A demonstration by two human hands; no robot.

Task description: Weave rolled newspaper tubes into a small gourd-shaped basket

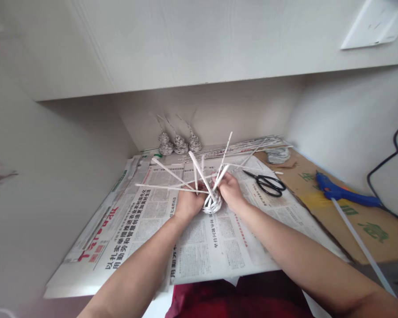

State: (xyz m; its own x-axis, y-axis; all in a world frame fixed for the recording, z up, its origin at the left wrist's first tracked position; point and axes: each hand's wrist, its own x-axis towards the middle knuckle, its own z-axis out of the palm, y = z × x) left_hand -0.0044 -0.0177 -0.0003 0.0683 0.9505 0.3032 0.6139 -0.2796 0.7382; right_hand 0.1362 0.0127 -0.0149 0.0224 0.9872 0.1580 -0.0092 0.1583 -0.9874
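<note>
Spanning the top of the frame: white panel [199, 44], socket plate [373, 24] on it at upper right. Newspaper sheets [262, 247] cover the work surface, centre to lower left. Cardboard [334, 229] with green print lies along the right side, blue glue gun [341, 192] resting on it, black cable [395, 143] near the right edge. Rolled-paper sticks [232, 148] lie in a loose bundle along the back, just above centre.

Woven paper piece [212, 204] is at frame centre, over the newspaper; rounded woven base at the bottom, loose stakes fanning up and out to the left. Can't tell if the base touches the paper. Left hand [189, 201] is closed on the left side of the base. Right hand [230, 192] grips the right side, fingers together at the foot of the stakes.

Black-handled scissors [259, 180] lie right of centre, near the right hand, well short of the glue gun. Three woven paper gourds [180, 145] stand in a row at the back, upper left of centre, thin stems up.
</note>
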